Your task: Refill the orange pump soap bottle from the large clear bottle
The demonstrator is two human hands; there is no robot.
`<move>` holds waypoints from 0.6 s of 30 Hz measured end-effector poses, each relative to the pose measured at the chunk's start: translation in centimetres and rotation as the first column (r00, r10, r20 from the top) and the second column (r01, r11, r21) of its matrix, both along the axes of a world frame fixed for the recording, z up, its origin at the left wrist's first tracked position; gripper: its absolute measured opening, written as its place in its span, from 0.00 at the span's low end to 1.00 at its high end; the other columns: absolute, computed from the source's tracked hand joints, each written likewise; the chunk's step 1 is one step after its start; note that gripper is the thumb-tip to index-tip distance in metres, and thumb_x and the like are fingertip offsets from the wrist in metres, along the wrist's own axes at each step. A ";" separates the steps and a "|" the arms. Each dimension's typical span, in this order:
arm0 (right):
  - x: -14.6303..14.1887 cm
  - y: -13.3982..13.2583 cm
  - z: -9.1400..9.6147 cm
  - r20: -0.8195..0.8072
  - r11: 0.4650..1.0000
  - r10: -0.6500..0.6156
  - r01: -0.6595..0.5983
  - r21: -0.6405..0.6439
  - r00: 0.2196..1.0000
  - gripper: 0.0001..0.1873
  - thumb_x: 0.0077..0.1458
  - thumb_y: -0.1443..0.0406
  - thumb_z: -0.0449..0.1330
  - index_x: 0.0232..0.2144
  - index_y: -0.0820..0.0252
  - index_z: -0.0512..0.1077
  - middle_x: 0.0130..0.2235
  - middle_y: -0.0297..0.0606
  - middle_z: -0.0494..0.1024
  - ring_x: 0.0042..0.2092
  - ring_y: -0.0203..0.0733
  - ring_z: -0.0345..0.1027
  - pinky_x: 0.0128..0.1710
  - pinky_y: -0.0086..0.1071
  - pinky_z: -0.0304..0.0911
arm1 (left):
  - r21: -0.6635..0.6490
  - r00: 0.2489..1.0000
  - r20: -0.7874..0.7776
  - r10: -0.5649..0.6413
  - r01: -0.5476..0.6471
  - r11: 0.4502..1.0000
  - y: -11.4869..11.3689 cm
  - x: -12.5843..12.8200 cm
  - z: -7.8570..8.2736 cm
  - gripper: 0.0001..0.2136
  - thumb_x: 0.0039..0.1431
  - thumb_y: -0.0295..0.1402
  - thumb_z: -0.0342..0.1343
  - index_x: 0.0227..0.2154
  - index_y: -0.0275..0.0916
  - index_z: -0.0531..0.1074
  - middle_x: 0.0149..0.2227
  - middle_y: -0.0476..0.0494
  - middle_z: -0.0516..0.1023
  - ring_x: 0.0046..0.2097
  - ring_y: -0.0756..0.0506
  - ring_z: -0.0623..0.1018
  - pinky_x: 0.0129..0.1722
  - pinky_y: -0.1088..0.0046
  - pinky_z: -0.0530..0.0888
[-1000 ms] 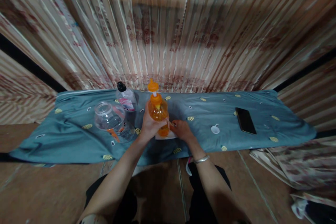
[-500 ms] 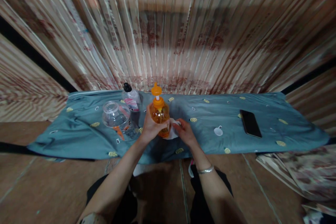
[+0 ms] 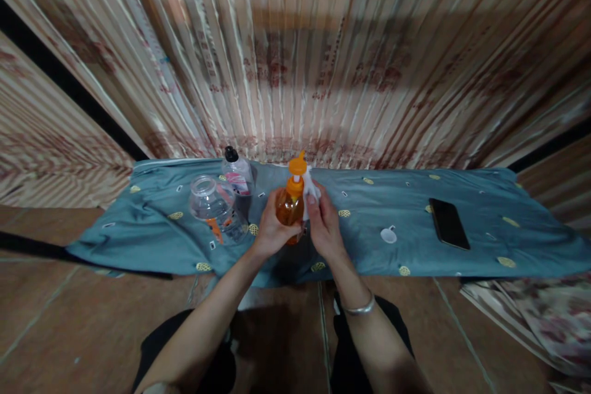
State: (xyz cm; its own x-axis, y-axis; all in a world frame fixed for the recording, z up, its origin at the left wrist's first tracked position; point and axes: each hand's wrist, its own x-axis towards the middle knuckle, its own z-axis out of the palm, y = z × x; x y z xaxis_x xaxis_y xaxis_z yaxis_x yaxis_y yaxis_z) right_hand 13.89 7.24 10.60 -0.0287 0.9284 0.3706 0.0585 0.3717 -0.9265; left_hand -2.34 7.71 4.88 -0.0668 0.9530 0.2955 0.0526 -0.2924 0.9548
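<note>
An orange pump bottle (image 3: 290, 205) stands upright in the middle of a blue-grey cloth (image 3: 369, 240). My left hand (image 3: 270, 231) is wrapped round its body from the left. My right hand (image 3: 324, 224) is closed on a white tissue (image 3: 309, 189) and presses it against the right side of the bottle, just under the orange pump head (image 3: 297, 166).
Left of the bottle lie a clear plastic jar (image 3: 213, 209) on its side and a clear bottle with a black cap (image 3: 236, 175). A small white cap (image 3: 388, 234) and a black phone (image 3: 449, 223) rest on the cloth to the right. Striped curtains hang behind; patterned fabric (image 3: 530, 314) lies bottom right.
My right hand picked the white tissue up from the cloth beside the bottle's base and raised it to the bottle's neck. My left hand kept its grip on the bottle.
</note>
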 end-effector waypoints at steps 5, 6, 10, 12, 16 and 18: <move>0.7 4.5 -0.3 -0.114 0.985 0.134 -0.145 -0.098 0.984 0.34 0.69 0.29 0.66 0.42 0.50 0.87 0.40 0.38 0.90 0.48 0.55 0.85 0.49 0.42 0.83 | -0.037 0.998 0.016 -0.065 0.066 0.997 -0.8 0.7 0.7 0.41 0.45 0.32 0.80 0.65 0.43 0.75 0.63 0.35 0.88 0.67 0.26 0.89 0.74 0.40 0.83; 0.9 5.3 -0.4 -0.142 0.977 0.162 -0.179 -0.117 0.976 0.34 0.66 0.28 0.69 0.40 0.49 0.86 0.37 0.37 0.89 0.47 0.54 0.84 0.47 0.40 0.82 | -0.044 0.996 0.025 -0.080 0.081 0.996 -0.9 0.8 0.8 0.41 0.47 0.33 0.79 0.66 0.43 0.74 0.63 0.34 0.88 0.67 0.26 0.88 0.75 0.39 0.82; 0.5 5.6 -0.8 -0.182 0.983 0.119 -0.142 -0.120 0.976 0.32 0.68 0.30 0.69 0.39 0.49 0.84 0.35 0.34 0.87 0.46 0.53 0.83 0.48 0.40 0.81 | -0.044 0.995 0.041 -0.092 0.094 0.995 -0.9 0.8 1.1 0.41 0.52 0.36 0.78 0.70 0.42 0.73 0.67 0.32 0.87 0.71 0.26 0.87 0.78 0.39 0.78; -0.1 4.0 -1.3 -0.161 0.996 0.034 -0.046 -0.071 0.986 0.31 0.75 0.33 0.64 0.47 0.50 0.85 0.42 0.37 0.90 0.50 0.53 0.84 0.54 0.43 0.82 | -0.027 0.996 0.026 -0.080 0.080 0.996 -0.8 0.7 1.0 0.43 0.54 0.36 0.79 0.73 0.42 0.72 0.70 0.31 0.86 0.73 0.26 0.85 0.80 0.40 0.77; -1.6 0.1 -2.5 -0.039 0.999 -0.013 0.015 0.047 0.999 0.34 0.82 0.38 0.58 0.73 0.51 0.77 0.68 0.50 0.88 0.69 0.60 0.82 0.74 0.55 0.77 | 0.014 0.999 -0.003 -0.034 0.034 0.999 -0.6 0.7 0.6 0.46 0.55 0.39 0.83 0.76 0.41 0.72 0.72 0.29 0.84 0.76 0.24 0.83 0.82 0.40 0.75; -2.2 -1.4 -3.3 0.037 0.994 -0.037 0.032 0.108 0.999 0.40 0.82 0.40 0.59 0.82 0.52 0.69 0.80 0.55 0.77 0.81 0.64 0.73 0.84 0.63 0.67 | 0.048 1.000 -0.004 -0.007 0.007 0.999 -0.7 0.8 0.1 0.47 0.55 0.42 0.84 0.75 0.42 0.72 0.71 0.28 0.84 0.75 0.23 0.83 0.81 0.39 0.76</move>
State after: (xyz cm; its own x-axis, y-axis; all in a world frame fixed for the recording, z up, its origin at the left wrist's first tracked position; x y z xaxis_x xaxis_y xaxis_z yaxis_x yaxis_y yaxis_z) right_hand 11.68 5.80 7.28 -0.0136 0.8837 0.4678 0.1082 0.4664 -0.8779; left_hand -1.54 7.05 4.99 -0.0592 0.9382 0.3411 0.0546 -0.3382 0.9395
